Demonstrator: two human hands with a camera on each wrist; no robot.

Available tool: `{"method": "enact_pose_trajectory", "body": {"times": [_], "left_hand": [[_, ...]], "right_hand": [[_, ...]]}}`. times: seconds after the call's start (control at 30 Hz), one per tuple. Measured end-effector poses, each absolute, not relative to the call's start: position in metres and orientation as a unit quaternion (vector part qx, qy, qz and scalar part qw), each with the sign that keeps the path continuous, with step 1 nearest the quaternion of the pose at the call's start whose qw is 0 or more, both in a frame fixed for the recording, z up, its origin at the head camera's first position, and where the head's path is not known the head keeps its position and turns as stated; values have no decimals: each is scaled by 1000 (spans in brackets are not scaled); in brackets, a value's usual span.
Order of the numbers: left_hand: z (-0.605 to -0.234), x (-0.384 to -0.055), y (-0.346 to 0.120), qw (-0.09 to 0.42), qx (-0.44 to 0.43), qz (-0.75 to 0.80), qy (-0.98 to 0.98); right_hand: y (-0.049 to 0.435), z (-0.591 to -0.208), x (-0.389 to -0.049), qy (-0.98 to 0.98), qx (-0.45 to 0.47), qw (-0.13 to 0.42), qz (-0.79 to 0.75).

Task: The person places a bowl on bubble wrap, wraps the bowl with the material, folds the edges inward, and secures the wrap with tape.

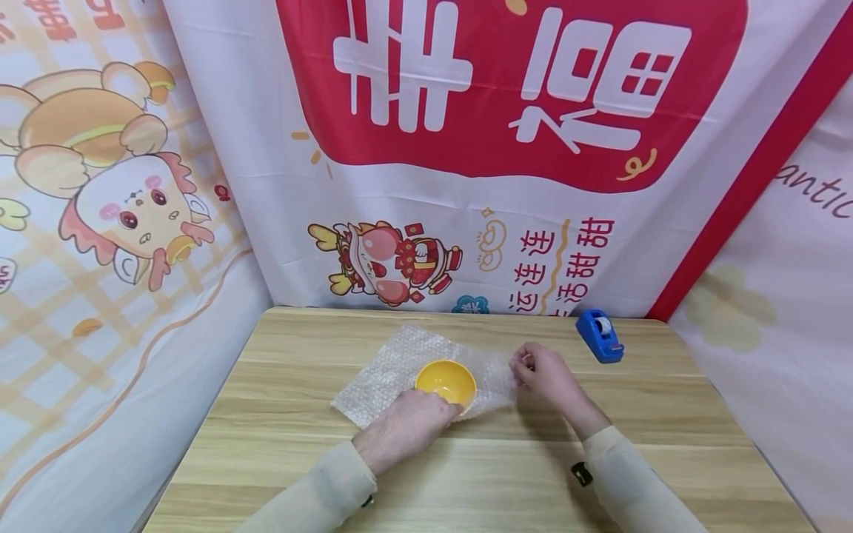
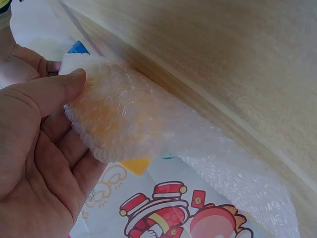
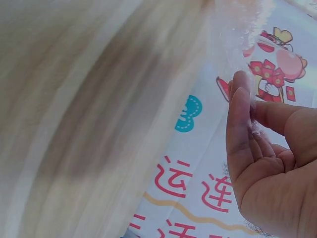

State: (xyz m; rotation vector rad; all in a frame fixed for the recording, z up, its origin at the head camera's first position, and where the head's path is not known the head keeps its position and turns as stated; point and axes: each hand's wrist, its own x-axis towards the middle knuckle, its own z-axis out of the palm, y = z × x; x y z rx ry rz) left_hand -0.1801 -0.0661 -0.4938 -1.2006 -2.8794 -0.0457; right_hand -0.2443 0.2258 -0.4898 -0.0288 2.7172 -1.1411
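Note:
A yellow bowl [image 1: 445,379] stands open side up on a sheet of clear bubble wrap [image 1: 393,370]. My left hand [image 1: 412,422] grips the bowl's near rim in the head view. In the left wrist view that hand's thumb [image 2: 74,82] lies on the bubble wrap [image 2: 119,109] drawn up against the bowl's side, and the bowl's yellow shows through it. Out to the right, my right hand [image 1: 543,374] pinches the sheet's right end, lifted off the table. The right wrist view shows the film [image 3: 237,39] between thumb and fingers.
A blue tape dispenser [image 1: 600,337] with a roll of tape stands at the back right of the wooden table [image 1: 300,459]. Printed cloth [image 1: 493,163] hangs behind the table and along both sides.

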Motion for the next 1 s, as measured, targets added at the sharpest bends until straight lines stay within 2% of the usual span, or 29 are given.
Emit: {"method": "enact_pose_trajectory", "body": {"times": [0.27,0.7,1.0], "left_hand": [[-492,-180,-67,6,-387,-15,-922],[-489,-180,-69,-12,-382,-9,-924],[-487,-181,-71,-52,-358,-58,-930]], "right_hand": [[220,-482,-244,898,-3,99,-429],[196,-465,-240,845,-19,139,-516],[189,-477,-237,869,-71,110,-476]]}}
